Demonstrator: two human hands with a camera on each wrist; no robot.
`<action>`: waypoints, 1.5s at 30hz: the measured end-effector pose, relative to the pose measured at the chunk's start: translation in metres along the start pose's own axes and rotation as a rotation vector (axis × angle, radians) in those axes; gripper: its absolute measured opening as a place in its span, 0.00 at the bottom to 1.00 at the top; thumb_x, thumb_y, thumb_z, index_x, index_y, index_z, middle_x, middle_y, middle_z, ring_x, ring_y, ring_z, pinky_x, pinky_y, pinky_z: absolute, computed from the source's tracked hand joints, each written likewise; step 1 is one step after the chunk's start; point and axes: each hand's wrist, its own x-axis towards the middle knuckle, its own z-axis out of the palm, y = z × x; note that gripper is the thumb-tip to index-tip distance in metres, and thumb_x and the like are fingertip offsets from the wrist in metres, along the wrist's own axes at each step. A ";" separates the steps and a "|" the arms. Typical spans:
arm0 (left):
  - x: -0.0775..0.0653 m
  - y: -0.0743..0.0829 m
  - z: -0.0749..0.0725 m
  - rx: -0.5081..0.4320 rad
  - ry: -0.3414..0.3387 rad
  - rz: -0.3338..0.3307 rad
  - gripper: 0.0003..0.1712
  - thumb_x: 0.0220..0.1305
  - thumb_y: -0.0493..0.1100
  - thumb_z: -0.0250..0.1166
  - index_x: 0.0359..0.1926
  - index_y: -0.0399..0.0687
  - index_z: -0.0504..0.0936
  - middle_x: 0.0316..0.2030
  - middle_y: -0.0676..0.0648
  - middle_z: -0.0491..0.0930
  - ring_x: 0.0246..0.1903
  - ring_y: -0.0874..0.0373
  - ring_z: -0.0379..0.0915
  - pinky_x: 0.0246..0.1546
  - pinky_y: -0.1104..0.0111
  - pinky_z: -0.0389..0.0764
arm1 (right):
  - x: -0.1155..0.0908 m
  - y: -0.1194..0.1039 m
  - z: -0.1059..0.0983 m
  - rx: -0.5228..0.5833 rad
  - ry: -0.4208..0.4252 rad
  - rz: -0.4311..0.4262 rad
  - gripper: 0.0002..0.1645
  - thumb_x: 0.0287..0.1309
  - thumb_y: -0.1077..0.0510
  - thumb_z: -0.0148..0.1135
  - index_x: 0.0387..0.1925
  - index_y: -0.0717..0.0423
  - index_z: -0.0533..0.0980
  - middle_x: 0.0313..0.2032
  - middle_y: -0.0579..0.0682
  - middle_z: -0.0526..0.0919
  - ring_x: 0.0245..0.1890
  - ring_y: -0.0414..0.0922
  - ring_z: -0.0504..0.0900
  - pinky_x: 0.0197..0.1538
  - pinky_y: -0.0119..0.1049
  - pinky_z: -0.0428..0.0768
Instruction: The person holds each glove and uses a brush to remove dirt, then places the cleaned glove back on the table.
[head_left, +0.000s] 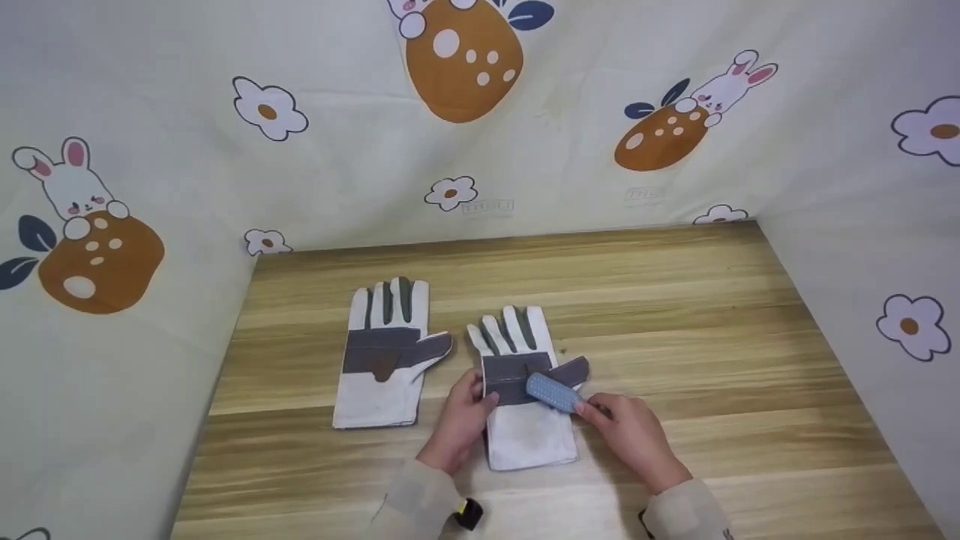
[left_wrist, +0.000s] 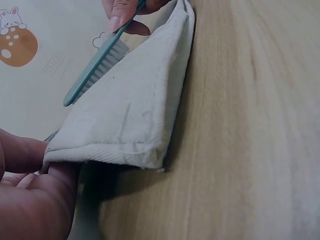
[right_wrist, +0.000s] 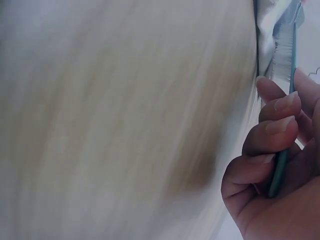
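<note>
A white work glove [head_left: 532, 439] with a grey palm band lies on the table, its fingers pointing away. My left hand [head_left: 461, 420] pinches its left edge, the thumb on top; the left wrist view shows the fingers tucked under the cloth [left_wrist: 120, 105]. In my right hand [head_left: 634, 431] is a blue-green brush [head_left: 551, 391], its bristles down against the glove's band near the thumb. The right wrist view shows the fingers curled round the brush handle [right_wrist: 280, 172]. A dark mark on the band is partly hidden by the brush head.
A second matching glove [head_left: 375, 405] lies to the left, with a brown stain [head_left: 384, 365] on its grey band. The wood-grain table [head_left: 675, 300] is enclosed by a cream cloth [head_left: 360, 165] printed with rabbits and flowers at the back and sides.
</note>
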 end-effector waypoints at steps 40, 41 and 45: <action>0.001 0.000 0.002 0.018 0.026 -0.025 0.20 0.70 0.26 0.51 0.61 0.36 0.71 0.62 0.34 0.78 0.58 0.48 0.78 0.62 0.56 0.78 | 0.000 -0.002 0.000 0.009 0.016 0.013 0.11 0.65 0.45 0.65 0.31 0.42 0.86 0.27 0.40 0.83 0.27 0.39 0.73 0.34 0.35 0.72; 0.002 0.000 0.002 0.012 0.025 -0.021 0.20 0.70 0.26 0.51 0.61 0.35 0.71 0.62 0.34 0.78 0.58 0.48 0.78 0.62 0.56 0.78 | -0.001 -0.004 0.000 0.013 0.016 0.010 0.11 0.66 0.45 0.65 0.32 0.42 0.86 0.26 0.40 0.83 0.27 0.39 0.73 0.33 0.35 0.71; 0.002 -0.002 0.002 0.004 0.014 0.009 0.20 0.70 0.26 0.51 0.61 0.34 0.71 0.62 0.34 0.78 0.57 0.50 0.79 0.60 0.57 0.80 | -0.001 -0.015 0.003 0.057 0.004 -0.021 0.11 0.66 0.45 0.65 0.34 0.43 0.86 0.23 0.39 0.79 0.26 0.39 0.72 0.31 0.33 0.70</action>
